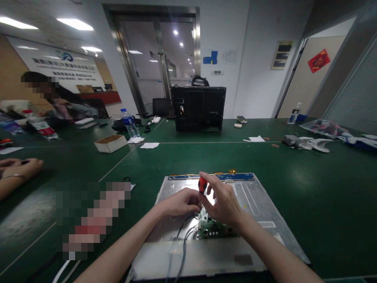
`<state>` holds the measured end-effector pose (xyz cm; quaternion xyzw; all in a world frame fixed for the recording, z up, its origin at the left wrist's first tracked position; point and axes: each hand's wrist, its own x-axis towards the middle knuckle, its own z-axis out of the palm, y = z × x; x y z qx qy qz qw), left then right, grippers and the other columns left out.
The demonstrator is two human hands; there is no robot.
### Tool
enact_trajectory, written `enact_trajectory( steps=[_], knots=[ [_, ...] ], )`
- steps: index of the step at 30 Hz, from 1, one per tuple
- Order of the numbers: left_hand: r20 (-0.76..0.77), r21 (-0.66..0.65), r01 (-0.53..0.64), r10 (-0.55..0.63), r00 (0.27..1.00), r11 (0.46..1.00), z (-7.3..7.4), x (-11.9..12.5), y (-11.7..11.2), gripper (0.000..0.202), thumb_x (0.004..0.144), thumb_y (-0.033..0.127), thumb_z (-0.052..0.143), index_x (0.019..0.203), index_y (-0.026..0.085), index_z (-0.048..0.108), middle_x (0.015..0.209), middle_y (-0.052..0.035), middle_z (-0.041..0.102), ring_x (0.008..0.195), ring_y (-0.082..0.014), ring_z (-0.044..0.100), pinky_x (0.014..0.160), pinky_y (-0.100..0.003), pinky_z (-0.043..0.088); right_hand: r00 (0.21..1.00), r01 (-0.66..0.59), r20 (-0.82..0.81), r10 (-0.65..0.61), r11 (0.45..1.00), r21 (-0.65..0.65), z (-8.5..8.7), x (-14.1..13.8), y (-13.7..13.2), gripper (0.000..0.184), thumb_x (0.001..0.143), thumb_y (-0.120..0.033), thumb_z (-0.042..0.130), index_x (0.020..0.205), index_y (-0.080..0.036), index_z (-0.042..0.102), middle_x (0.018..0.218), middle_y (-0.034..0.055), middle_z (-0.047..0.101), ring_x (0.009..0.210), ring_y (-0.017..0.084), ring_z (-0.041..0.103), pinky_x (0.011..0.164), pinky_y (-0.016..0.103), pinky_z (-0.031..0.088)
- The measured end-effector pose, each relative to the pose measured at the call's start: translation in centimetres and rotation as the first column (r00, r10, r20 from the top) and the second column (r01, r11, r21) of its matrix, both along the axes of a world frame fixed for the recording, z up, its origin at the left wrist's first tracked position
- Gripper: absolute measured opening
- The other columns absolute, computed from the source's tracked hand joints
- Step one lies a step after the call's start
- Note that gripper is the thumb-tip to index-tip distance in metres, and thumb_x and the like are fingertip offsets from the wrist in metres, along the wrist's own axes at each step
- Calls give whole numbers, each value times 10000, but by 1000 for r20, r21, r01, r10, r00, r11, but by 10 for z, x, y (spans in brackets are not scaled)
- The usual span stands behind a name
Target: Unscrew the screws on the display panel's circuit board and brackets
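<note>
A silver metal display panel (253, 204) lies flat on the green table in front of me, back side up. A small green circuit board (210, 228) sits on its middle, with grey cables (184, 239) running toward me. My right hand (224, 202) is closed round a screwdriver with a red and black handle (202, 184), held upright above the board. My left hand (181, 201) is curled beside the screwdriver's shaft, fingertips near the board. What its fingers pinch is hidden.
A black monitor housing (198, 108) stands upright at the table's far side. A water bottle (129, 122), a small cardboard box (111, 143) and paper scraps lie left of it. Another person's hands (17, 167) rest at the left edge. Loose parts (309, 142) lie at right.
</note>
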<state>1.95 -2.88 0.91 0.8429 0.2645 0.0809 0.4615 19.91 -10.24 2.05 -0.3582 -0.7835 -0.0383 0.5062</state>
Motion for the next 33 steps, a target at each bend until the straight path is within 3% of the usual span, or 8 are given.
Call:
enact_trajectory(
  steps=[18,27,33],
  knots=[
    [18,-21,20,-20,1000,1000,4,0,0,98,775,174,660,697,151,605,674,22,576,633,-131,515,628,-253,409,999,36,15,-36,999,-9,-2,0,2,472,941,-193,485,1397,-219,363,920,43,642,569,124,553,477,235,446],
    [33,-83,9,-6,999,996,-9,-2,5,88,778,193,683,731,143,629,668,25,600,641,-137,548,624,-243,421,1000,9,5,-9,999,-35,-6,1,2,534,945,-197,473,1454,-194,313,893,46,671,595,139,609,494,243,474],
    [35,-89,19,-16,999,996,-5,-2,6,41,759,121,679,734,143,654,682,22,636,660,-143,579,658,-248,449,1000,22,-1,-22,1000,-9,-3,0,2,494,955,-208,476,1428,-214,331,934,51,672,571,126,584,481,236,454]
  ],
)
